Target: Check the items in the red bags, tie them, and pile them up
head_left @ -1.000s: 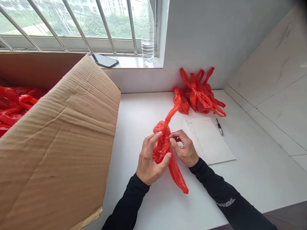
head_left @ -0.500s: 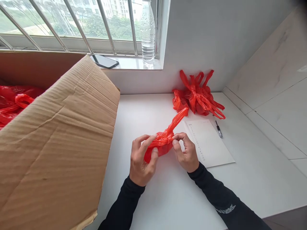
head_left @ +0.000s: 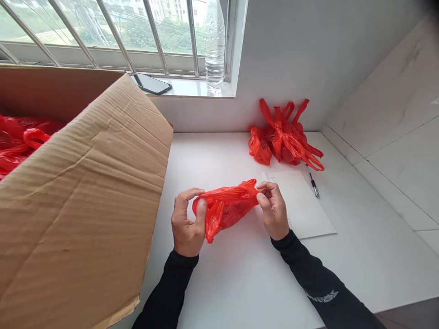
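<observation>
Left hand (head_left: 187, 228) shifted leftward | grips red bag (head_left: 232, 209) | right hand (head_left: 275, 214) pinches opposite end

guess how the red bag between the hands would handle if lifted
The red bag would likely flop and fold, since its thin film is crumpled. It may feel slippery, given its glossy sheen.

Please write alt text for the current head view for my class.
A person's left hand and right hand hold a red plastic bag. On the white table lie more red bags, a notebook and a pen; at left, a cardboard box.
</observation>
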`<state>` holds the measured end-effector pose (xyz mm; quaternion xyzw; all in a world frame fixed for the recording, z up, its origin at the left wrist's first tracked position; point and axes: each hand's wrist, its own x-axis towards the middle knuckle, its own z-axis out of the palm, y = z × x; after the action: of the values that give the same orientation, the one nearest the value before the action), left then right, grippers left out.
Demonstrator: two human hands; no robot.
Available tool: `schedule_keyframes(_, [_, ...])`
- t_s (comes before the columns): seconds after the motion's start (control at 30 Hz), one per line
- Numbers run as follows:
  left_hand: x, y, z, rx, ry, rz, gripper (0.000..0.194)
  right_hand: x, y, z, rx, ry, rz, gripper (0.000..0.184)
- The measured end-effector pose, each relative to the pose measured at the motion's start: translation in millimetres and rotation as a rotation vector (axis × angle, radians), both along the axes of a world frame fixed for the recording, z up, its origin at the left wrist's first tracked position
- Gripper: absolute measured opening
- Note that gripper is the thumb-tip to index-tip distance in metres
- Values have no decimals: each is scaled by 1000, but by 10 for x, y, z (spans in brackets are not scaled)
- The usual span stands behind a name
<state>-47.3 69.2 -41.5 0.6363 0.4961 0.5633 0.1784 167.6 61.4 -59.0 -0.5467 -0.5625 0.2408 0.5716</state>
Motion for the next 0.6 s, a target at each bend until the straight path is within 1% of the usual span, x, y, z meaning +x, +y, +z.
schedule_keyframes(0.07, [61, -43, 30, 8, 34, -59, 25, -49, -29, 17, -15, -37, 53, 26])
schedule_keyframes(0.1, [90, -60, 43, 14, 47, -83, 26, -73, -44, 29, -21, -61, 80, 25])
schedule_keyframes(0.17, [121, -73, 48, 20, 42, -94, 17, -99, -61, 48, -24, -90, 103, 14])
schedule_keyframes(0.23, [103, -53, 18, 4, -13, -45, 4, -86, -52, 49, -9, -68, 63, 11])
schedule_keyframes(0.27, [78, -34, -8, -13, -55, -4, 4, -67, -38, 41, -2, -46, 28, 11])
schedule_keyframes(0.33, [18, 10, -67, -56, -137, 69, 7, -17, 0, 13, 8, -1, -33, 13])
schedule_keyframes(0.4, [-25, 39, -109, -101, -195, 91, 12, 23, 33, -18, 18, 32, -61, 15])
schedule_keyframes(0.5, [-13, 22, -95, -129, -216, 52, 14, 27, 37, -39, 42, 56, -40, 18])
schedule_keyframes(0.6, [52, -38, -29, -130, -220, -7, 26, -16, -3, -14, 23, 63, 21, 21])
